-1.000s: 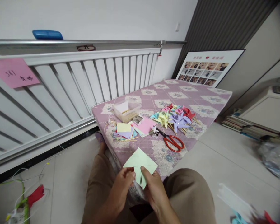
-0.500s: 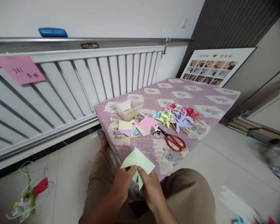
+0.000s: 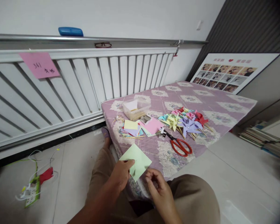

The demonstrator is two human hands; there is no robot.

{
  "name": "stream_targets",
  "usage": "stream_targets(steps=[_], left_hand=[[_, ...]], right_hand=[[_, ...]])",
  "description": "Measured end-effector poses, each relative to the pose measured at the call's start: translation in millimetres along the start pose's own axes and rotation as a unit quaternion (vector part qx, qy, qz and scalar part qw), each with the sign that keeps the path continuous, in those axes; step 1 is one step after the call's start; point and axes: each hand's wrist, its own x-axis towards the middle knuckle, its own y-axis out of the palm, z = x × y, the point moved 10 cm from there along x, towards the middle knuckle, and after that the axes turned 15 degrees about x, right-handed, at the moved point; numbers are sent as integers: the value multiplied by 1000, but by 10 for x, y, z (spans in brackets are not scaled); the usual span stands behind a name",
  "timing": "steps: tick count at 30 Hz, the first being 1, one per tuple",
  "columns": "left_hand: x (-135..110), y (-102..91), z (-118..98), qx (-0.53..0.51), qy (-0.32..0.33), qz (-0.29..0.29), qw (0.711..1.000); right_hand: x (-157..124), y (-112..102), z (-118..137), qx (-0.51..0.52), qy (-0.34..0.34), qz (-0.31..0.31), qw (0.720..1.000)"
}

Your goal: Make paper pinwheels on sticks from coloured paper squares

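A pale green square of paper (image 3: 138, 158) with cuts and creases is pinched by its left side between thumb and fingers of my left hand (image 3: 122, 172). It is held over the near end of the bed, one corner pointing away from me. My right hand (image 3: 160, 186) is just right of the paper, apart from it, fingers loosely curled with nothing visible in them. Beyond lie red-handled scissors (image 3: 180, 147), a stack of coloured paper squares (image 3: 132, 127), pink paper (image 3: 154, 125) and a small open box (image 3: 145, 119).
Finished paper pinwheels on sticks (image 3: 189, 124) lie together on the patterned bedcover (image 3: 190, 99). A clear plastic box (image 3: 136, 109) holds sticks near the white radiator (image 3: 128, 74). On the floor at left are a power strip (image 3: 32, 194) with cables and a red paper piece (image 3: 46, 175).
My right hand has let go of the green paper and moved away to the right. The left hand keeps hold of it, and the sheet now lies flatter. The view has turned slightly left.
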Motion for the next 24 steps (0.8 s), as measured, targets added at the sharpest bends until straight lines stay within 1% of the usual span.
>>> stream_targets(steps=[2, 5, 7, 9, 12, 16, 19, 24], left_hand=[[-20, 21, -10, -19, 1, 10, 1000], [-46, 91, -8, -65, 4, 41, 997], [-64, 131, 1, -84, 6, 58, 995], [-84, 148, 13, -89, 3, 63, 994], [-118, 146, 7, -87, -3, 53, 995], [-173, 184, -57, -120, -5, 56, 991], [-200, 212, -79, -125, -3, 57, 991], [-219, 214, -61, -146, -6, 40, 989]], right_hand=[[-36, 112, 75, -50, -26, 44, 997], [-47, 177, 113, -83, -34, 60, 994], [-30, 174, 106, -84, -26, 52, 995], [-8, 162, 92, -68, -16, 40, 997], [14, 167, 58, -29, 11, 28, 999], [15, 176, 36, 14, 52, 4, 999], [17, 162, 63, 28, 64, -22, 997], [31, 136, 72, 36, 76, -54, 995]])
